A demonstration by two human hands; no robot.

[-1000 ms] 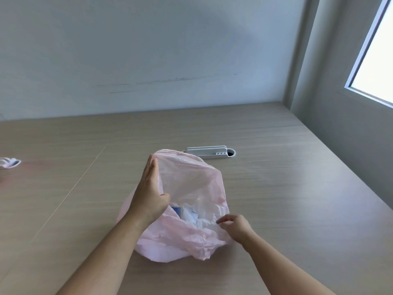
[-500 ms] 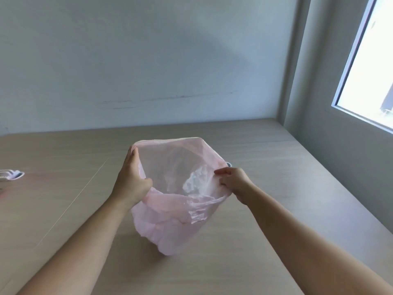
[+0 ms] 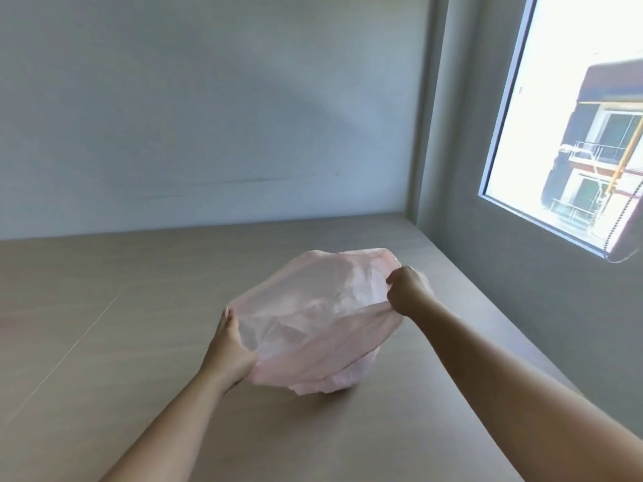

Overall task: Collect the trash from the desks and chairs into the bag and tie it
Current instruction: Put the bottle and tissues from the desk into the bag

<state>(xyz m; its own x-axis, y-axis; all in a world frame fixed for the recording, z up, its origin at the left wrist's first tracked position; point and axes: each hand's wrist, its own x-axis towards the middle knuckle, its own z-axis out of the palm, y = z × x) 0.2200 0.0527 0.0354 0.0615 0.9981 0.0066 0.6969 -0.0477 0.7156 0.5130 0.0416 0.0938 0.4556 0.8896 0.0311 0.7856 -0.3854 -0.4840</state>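
1. stretching the pink bag (image 3: 313,328) wide across its mouth, where half a second ago hung narrower and more upright; now low over the middle of the desk (image 3: 139,307), bottom touching it or just above, cannot tell which.
2. gripped at the near-left rim by the left hand (image 3: 228,346), fingers curled round the film; bunched at the far-right rim in the right hand (image 3: 405,292), fingers pressed together into a fist on a fold of plastic.
3. pulled further apart and rightward since a second ago, when held close together at a slack opening.
4. looks like evening out the rim before gathering it, so collecting seems done and tying still ahead; pale crumpled shapes faintly visible through the film, too blurred to name.
5. no longer showing the white strip behind the bag or the small white item at the left edge; hidden or out of frame, cannot tell.
6. beyond: pale wood-grain surface, plain grey-white wall (image 3: 208,116) with a faint scuff line, bright window (image 3: 574,133) at right onto a building.
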